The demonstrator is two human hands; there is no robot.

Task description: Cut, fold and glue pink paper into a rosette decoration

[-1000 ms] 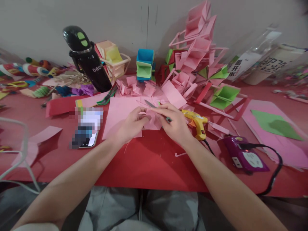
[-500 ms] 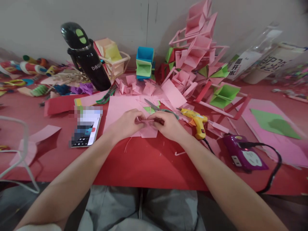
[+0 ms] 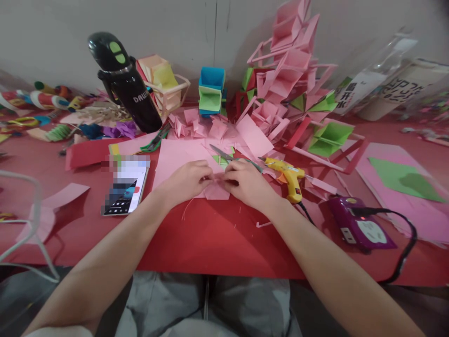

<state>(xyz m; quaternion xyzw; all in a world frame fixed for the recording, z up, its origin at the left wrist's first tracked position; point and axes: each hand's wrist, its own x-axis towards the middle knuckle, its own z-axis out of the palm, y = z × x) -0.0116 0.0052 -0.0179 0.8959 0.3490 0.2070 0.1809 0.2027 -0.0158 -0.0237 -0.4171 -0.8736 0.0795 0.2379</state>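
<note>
A small pc of pink paper is btwn the two hands, low in the middle of the red table, by the near edge of a big pink sheet. It's pale pink, thin & flat at the bottom, w/ a straight near edge. The top bit looks bent or folded, but the fingers hide a lot of it, so I can't be sure.

L hand has its thumb & fingers pinched tight on the pc's left side. R hand pinches the right side the same way. The tips of both hands are near each other, w/ pink paper showing btwn them.

Just past the hands, scissors lie w/ the blades pointing up & left, handles partly behind the R hand. A bit of green paper is under them. To the right, a yellow glue gun lies on its side, & a purple power box w/ a black cord sits farther right. To the left is a phone, part blurred out. At the back: a black bottle, a blue & green paper box, & a tall pink stack of paper boxes.
</note>
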